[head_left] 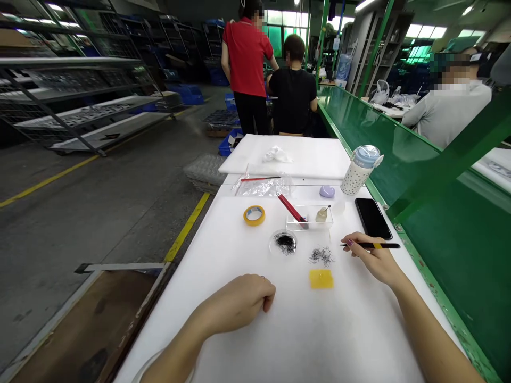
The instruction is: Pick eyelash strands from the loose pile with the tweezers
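Observation:
My right hand (373, 258) grips black tweezers with a yellow band (371, 245), tips pointing left toward a loose pile of tiny dark metal pieces (321, 256) on the white foam table (303, 330). A yellow square pad (321, 279) lies just below that pile. My left hand (243, 300) rests on the table as a loose fist, holding nothing that I can see. A small round clear dish of dark pieces (284, 242) sits above it.
A yellow tape roll (254, 215), a clear tray (309, 218) with a red-handled tool and small bottle, a black phone (372, 218), a dotted bottle (360, 169) and a plastic bag (263, 186) lie farther back. Green conveyor (447, 234) runs on the right. Three people work beyond.

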Demonstrator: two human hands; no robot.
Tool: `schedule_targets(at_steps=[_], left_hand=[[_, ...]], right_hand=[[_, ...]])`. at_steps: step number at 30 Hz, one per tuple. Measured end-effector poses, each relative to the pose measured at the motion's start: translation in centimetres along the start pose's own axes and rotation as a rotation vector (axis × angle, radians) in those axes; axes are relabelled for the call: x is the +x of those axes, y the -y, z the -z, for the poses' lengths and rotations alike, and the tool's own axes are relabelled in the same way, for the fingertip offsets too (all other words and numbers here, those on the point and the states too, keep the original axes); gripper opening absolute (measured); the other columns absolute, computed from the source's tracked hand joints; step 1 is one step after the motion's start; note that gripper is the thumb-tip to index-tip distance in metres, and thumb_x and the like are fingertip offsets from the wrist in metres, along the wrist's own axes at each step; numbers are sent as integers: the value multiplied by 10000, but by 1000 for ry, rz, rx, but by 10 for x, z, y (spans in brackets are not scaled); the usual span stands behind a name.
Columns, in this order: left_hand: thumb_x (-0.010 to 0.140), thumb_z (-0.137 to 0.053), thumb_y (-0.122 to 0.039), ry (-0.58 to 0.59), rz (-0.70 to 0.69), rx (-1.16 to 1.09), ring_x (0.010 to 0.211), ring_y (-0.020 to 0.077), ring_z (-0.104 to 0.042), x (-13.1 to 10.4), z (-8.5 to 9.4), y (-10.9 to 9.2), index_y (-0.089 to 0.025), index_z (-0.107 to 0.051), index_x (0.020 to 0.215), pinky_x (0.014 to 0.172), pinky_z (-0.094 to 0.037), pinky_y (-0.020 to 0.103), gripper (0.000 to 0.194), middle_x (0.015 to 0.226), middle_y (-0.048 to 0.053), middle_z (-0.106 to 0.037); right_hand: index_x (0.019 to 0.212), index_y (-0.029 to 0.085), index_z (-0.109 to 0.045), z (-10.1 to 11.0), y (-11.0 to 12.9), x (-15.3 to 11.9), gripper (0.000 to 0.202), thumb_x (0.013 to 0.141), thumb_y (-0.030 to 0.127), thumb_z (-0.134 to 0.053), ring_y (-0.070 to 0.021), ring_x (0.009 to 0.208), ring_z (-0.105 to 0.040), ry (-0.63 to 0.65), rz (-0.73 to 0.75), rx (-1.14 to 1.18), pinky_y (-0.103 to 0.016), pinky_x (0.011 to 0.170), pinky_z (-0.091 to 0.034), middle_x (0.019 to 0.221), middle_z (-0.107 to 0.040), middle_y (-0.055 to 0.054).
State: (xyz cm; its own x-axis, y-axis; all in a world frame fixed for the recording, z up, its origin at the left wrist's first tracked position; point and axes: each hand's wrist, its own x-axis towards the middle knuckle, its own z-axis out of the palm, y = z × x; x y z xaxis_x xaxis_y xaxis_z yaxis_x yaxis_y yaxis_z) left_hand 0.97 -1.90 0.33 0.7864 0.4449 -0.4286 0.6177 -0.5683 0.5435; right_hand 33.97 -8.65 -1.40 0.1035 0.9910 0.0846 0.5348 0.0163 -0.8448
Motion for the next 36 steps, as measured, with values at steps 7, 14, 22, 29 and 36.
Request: schedule_targets(at_steps=[7,14,22,29,36], left_hand=[[749,-397,-89,-3,2,-5,782,188,-608,0,-1,1,-210,-633,763,705,-453,296,265,826,16,-697],[743,-400,-73,-11,11,-9,759,181,-594,-1,1,-2,-207,-637,759,681,-433,284,273,791,8,-680],[743,-399,-58,-12,13,-19,728,174,-578,0,2,-3,-211,-639,755,669,-426,279,285,754,1,-658],[739,-396,-61,10,41,-38,774,170,-592,-1,0,-1,-204,-634,759,692,-423,275,279,803,0,-678],[745,-395,-57,13,57,-52,798,167,-591,0,0,1,-207,-626,762,703,-414,270,276,812,-12,-674]], right_hand=[[939,235,-670,3,-6,-3,189,963,308,-498,-201,669,-613,-38,175,-111,-351,595,-503,782,-682,-55],[772,236,-503,2,-7,-4,191,797,57,-440,-129,475,-355,-29,173,-85,-297,548,-318,469,-389,76],[792,227,-510,5,-5,-5,137,878,138,-451,-132,551,-438,-23,310,-304,-285,549,-327,659,-519,22],[905,229,-568,2,-10,-6,173,961,191,-408,-150,611,-525,-17,266,-349,-288,587,-402,730,-590,-6],[929,232,-595,7,-4,-6,218,995,204,-389,-157,699,-614,43,333,-330,-277,642,-459,789,-647,-13]])
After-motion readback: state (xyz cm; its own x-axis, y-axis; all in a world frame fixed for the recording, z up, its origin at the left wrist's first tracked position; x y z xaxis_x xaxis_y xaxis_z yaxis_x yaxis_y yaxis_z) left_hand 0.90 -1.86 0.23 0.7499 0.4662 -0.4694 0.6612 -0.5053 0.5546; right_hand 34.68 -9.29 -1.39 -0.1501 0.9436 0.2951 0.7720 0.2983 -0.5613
